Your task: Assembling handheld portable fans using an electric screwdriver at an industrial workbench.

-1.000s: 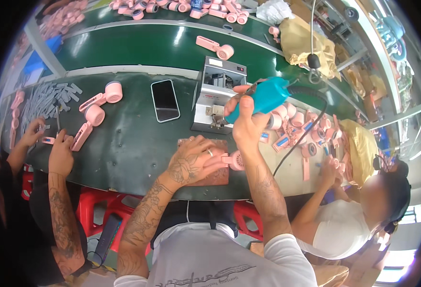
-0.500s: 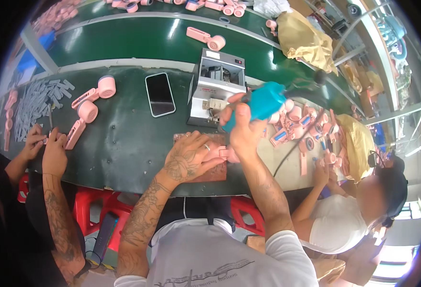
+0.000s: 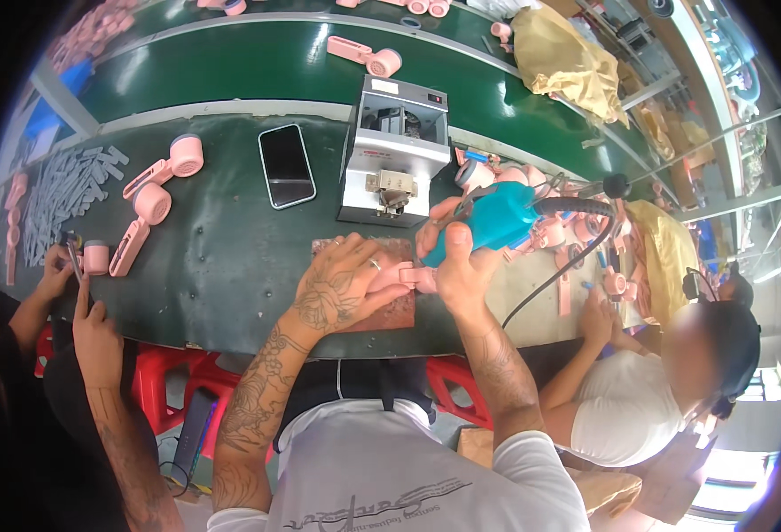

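My left hand (image 3: pixel 337 282) presses a pink handheld-fan part (image 3: pixel 389 277) down on a reddish mat (image 3: pixel 382 316), its fingers closed over it. A pink hinged end (image 3: pixel 420 278) sticks out on the right side of that hand. My right hand (image 3: pixel 463 262) is wrapped round a teal electric screwdriver (image 3: pixel 499 215), tilted with its black cable end up to the right. The screwdriver's tip is hidden by my fingers, close to the hinged end; I cannot tell whether they touch. A grey screw feeder (image 3: pixel 394 164) stands just beyond my hands.
A phone (image 3: pixel 287 166) lies left of the feeder. Pink fan parts (image 3: pixel 577 230) crowd the right side. Two pink fans (image 3: pixel 152 203) and a pile of grey strips (image 3: pixel 71 195) are at left. A black cable (image 3: pixel 554 277) hangs by my right arm. Co-workers' hands (image 3: pixel 596 316) work on both sides.
My right hand has brought the screwdriver down and nearer, from beside the feeder to the pink part. My left hand stays on the part. The left co-worker's hands have shifted.
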`<state>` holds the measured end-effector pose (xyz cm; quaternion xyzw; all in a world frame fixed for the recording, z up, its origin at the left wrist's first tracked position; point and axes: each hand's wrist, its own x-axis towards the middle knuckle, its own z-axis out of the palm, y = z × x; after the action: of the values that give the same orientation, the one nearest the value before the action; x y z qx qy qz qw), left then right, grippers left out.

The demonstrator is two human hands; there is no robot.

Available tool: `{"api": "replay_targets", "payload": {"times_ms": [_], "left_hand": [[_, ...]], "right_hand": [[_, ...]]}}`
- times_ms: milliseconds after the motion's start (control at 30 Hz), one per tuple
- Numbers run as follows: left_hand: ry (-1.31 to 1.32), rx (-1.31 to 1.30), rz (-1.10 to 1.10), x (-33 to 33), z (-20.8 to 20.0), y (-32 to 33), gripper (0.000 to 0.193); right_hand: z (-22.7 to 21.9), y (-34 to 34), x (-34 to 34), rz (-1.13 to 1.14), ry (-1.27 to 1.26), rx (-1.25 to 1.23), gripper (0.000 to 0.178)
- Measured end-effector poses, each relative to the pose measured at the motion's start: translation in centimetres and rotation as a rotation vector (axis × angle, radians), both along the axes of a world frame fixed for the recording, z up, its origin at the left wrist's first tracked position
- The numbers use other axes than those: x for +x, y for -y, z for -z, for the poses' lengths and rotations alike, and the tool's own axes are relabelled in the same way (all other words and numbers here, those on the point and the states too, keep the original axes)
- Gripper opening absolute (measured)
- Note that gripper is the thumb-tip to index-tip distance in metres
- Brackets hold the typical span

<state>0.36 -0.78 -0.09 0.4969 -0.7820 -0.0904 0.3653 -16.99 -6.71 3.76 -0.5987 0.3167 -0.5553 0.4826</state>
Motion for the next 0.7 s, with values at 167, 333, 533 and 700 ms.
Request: {"api": "replay_targets", "payload": {"times_ms": [167,333,533,700], "left_hand": [[0.009,-0.005,-0.003,-0.1,0.2,0.0,0.041],[0.089,0.032,0.016,-0.1,0.0,0.2,0.042],[0.08,0.082,-0.009,0.2,0.4,-0.2,0.047],[0.034,0.163,0.031,0.5,0.2,-0.3,0.044]], "right_hand": [[0.8,-0.2,0.1,-0.005,-0.051,-0.062,0.049],[1.2,-0.2,0.2,0.022,-0.087,-0.054,0.044],[-0.6,0.5,1.2,0.082,-0.058,0.098,0.036],[-2.2,2.9,3.5,0.07,0.06,-0.11,0.037]]}}
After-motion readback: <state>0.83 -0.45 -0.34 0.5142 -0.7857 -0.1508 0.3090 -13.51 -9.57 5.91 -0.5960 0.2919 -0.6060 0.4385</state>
